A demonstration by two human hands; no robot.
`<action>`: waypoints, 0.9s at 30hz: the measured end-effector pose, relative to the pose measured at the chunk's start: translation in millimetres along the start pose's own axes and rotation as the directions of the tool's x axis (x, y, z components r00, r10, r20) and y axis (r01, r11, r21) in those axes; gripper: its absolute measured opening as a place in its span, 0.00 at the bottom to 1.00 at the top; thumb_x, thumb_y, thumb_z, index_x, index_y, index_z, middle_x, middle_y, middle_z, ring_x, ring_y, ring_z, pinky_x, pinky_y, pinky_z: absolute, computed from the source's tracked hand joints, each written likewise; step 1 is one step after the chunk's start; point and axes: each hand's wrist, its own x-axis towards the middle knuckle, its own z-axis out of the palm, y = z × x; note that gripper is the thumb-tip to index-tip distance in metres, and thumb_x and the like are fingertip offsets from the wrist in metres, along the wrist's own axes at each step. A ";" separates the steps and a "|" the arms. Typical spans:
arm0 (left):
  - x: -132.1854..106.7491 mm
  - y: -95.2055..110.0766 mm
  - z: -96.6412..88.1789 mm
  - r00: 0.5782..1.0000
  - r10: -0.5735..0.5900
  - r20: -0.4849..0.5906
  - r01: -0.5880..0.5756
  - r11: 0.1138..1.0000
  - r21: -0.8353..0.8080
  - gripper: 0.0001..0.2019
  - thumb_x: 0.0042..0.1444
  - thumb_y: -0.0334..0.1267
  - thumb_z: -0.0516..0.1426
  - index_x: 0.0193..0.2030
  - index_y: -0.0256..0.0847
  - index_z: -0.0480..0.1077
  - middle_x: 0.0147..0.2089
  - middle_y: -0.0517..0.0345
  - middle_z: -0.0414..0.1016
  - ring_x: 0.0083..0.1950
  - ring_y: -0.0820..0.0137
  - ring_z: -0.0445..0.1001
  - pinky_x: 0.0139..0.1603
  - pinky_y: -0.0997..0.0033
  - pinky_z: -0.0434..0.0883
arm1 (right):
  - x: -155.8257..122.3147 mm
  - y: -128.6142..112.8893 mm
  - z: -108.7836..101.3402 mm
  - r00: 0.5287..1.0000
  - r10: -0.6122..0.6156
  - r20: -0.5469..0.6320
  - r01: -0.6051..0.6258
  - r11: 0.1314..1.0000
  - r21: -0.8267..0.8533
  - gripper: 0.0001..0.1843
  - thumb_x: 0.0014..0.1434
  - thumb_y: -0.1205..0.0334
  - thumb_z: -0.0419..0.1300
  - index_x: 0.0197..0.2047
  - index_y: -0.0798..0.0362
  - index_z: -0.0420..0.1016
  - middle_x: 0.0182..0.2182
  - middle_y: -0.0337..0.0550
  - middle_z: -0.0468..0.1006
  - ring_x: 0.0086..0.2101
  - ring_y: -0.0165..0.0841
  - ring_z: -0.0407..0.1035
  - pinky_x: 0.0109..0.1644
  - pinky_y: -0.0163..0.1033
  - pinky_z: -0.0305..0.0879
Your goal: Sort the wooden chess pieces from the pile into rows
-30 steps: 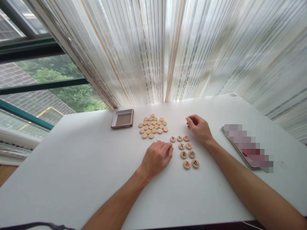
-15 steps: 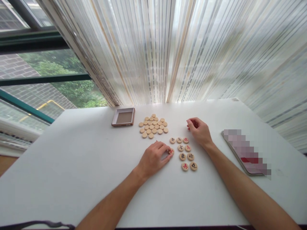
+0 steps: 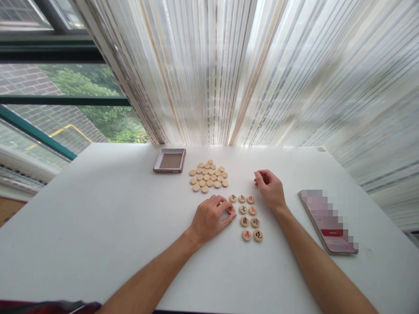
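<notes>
My left hand (image 3: 212, 218) grips a round wooden Chinese chess piece with a red character (image 3: 231, 210) between thumb and fingers, low at the tabletop. Right of it, face-up chess pieces lie in short rows, among them a black-marked piece (image 3: 243, 209), a red-marked piece (image 3: 246, 235) and another black one (image 3: 258, 235). My right hand (image 3: 270, 187) rests beyond the rows to the right, fingers curled in against the thumb, with nothing visible in them. Behind my left hand spreads a cluster of blank-side-up pieces (image 3: 209, 177).
An open shallow box (image 3: 157, 169) stands at the back left of the white table (image 3: 98, 226). A phone (image 3: 327, 226), partly pixelated, lies to the right of my right forearm. Striped curtains (image 3: 196, 78) hang along the table's far edge, beside a window at left.
The view has shifted slightly. The red-marked piece under my left hand now lies closer to the left end of the second row. My right hand keeps its curled pose.
</notes>
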 end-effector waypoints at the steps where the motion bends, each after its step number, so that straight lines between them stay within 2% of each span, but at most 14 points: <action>1: 0.1 -0.3 0.0 1.000 0.015 0.003 -0.015 1.000 -0.013 0.05 0.60 0.38 0.59 0.42 0.44 0.73 0.42 0.56 0.76 0.42 0.65 0.73 0.45 0.63 0.72 | 0.0 -0.3 -0.2 1.000 0.004 0.001 -0.004 1.000 -0.001 0.18 0.62 0.45 0.58 0.39 0.52 0.75 0.28 0.41 0.78 0.29 0.35 0.74 0.36 0.38 0.69; 7: -1.1 -1.8 -3.2 0.998 0.058 0.016 -0.057 0.995 -0.080 0.08 0.60 0.33 0.57 0.45 0.46 0.73 0.46 0.58 0.76 0.45 0.66 0.74 0.50 0.61 0.71 | 0.1 -1.4 -1.1 0.999 0.032 0.004 -0.032 0.999 0.000 0.18 0.61 0.44 0.58 0.39 0.52 0.75 0.28 0.41 0.78 0.28 0.34 0.74 0.35 0.38 0.69; 14: 0.2 -4.0 -2.8 0.998 -0.049 0.048 0.056 0.986 -0.155 0.07 0.57 0.39 0.63 0.41 0.43 0.71 0.40 0.58 0.77 0.42 0.66 0.74 0.46 0.63 0.71 | -1.1 -1.2 -1.6 0.998 0.060 -0.005 -0.060 0.998 -0.006 0.19 0.61 0.44 0.59 0.39 0.52 0.75 0.28 0.42 0.78 0.29 0.35 0.74 0.36 0.38 0.70; 27: 2.0 -2.8 -2.5 0.998 -0.036 0.046 0.043 0.984 -0.171 0.06 0.59 0.34 0.59 0.43 0.45 0.70 0.43 0.59 0.79 0.44 0.65 0.75 0.51 0.59 0.71 | -0.7 0.3 -3.6 0.996 0.086 -0.003 -0.086 0.996 0.023 0.15 0.62 0.47 0.59 0.39 0.51 0.74 0.27 0.40 0.77 0.29 0.34 0.72 0.36 0.38 0.69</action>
